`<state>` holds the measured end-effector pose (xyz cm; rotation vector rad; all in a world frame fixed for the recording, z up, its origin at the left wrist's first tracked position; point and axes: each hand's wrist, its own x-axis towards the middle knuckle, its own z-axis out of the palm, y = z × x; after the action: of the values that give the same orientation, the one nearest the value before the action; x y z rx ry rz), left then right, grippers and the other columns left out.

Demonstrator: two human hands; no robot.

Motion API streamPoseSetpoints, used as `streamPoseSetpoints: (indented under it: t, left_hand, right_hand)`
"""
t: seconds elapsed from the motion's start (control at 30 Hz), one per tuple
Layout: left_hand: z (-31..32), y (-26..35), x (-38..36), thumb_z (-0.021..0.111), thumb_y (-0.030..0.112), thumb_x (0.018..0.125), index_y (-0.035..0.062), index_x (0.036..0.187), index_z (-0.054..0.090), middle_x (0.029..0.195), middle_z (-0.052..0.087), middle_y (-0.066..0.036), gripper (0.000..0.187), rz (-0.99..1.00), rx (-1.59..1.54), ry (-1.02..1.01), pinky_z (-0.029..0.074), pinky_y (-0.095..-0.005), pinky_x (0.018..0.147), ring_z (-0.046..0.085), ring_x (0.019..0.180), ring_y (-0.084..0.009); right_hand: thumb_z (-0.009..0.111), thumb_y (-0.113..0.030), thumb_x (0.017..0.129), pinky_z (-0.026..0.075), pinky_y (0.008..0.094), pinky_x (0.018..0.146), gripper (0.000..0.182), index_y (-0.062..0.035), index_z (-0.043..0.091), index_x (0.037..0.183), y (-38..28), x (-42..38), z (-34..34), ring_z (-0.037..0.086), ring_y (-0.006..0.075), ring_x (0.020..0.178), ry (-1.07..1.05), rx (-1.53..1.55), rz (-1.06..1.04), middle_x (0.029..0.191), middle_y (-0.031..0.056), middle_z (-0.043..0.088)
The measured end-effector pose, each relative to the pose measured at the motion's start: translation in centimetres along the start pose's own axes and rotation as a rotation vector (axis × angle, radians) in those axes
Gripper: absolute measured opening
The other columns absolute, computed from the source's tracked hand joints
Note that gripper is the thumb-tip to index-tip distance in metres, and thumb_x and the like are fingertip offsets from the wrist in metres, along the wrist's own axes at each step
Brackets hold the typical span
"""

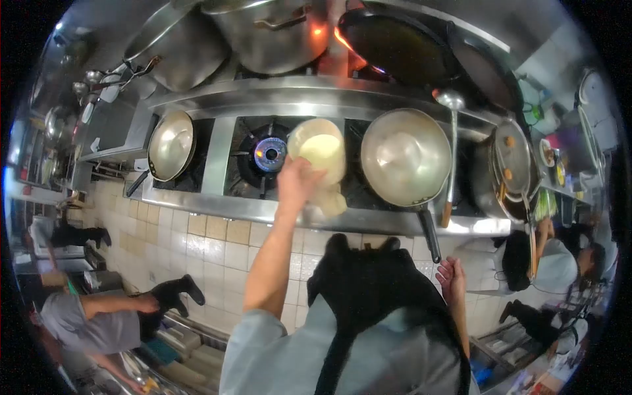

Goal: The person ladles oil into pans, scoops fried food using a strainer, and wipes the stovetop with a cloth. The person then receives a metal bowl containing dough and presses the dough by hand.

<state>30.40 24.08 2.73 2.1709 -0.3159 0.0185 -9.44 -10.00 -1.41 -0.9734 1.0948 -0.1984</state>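
My left hand [301, 181] is closed on a pale jug [320, 174] with creamy, pale-yellow contents inside. The jug is over the stove, just right of a lit gas burner [269, 154]; a beige part of it or something beneath it juts toward the front edge. To its right sits a wide steel wok [406, 158], its black handle pointing at me. My right hand [451, 280] is beside the end of that handle, apart from it, fingers curled in with nothing visible in them.
A smaller pan [172, 146] sits at the left. Large stockpots [266, 39] and a dark wok [395, 49] with flames beside it line the back. A ladle [451, 151] lies right of the steel wok. Co-workers [99, 319] stand at left and right.
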Motion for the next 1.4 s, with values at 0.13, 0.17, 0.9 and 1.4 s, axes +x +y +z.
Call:
streamPoseSetpoints:
  t: [0.13,0.17,0.9,1.4]
  left_hand:
    - [-0.7,1.7,2.3,0.085,0.018,0.066,0.0005,0.083,0.061,0.091,0.063,-0.013,0.034,-0.09,-0.023,0.093,0.052,-0.0335,0.069,0.063,0.075,-0.0254]
    - [-0.8,2.0,2.8,0.085,0.017,0.066,0.0002,0.081,0.06,0.092,0.063,-0.014,0.033,-0.047,0.003,0.132,0.052,-0.0339,0.07,0.064,0.076,-0.027]
    - [7.6,-3.3,-6.2,0.067,0.024,0.085,-0.0033,0.129,0.048,0.143,0.031,-0.033,0.056,0.123,0.333,-0.092,0.025,-0.0512,0.112,0.032,0.133,-0.0461]
    - [1.5,-16.3,-14.0,0.04,0.019,0.097,-0.0011,0.129,0.05,0.134,0.05,-0.019,0.039,-0.016,0.386,-0.189,0.033,-0.0392,0.109,0.041,0.131,-0.0323]
  right_hand:
    - [0.051,-0.048,0.096,0.051,0.0336,0.073,0.054,-0.0018,0.051,0.123,1.0,-0.7,-0.5,0.06,0.0183,0.084,0.028,0.052,0.032,0.097,0.0059,0.06]
    - [0.051,-0.048,0.096,0.051,0.0334,0.072,0.052,-0.0023,0.052,0.121,1.3,-0.6,-0.7,0.06,0.0181,0.083,0.026,0.061,0.033,0.096,0.0058,0.061]
    - [0.054,-0.045,0.095,0.048,0.0315,0.07,0.048,-0.0041,0.054,0.119,0.1,0.2,-1.4,0.059,0.0163,0.083,0.071,-0.016,0.11,0.094,0.0041,0.061]
    - [0.053,-0.041,0.097,0.05,0.0262,0.07,0.044,-0.0019,0.056,0.118,-2.5,-0.4,1.2,0.062,0.014,0.081,0.022,-0.298,0.089,0.09,0.0049,0.063]
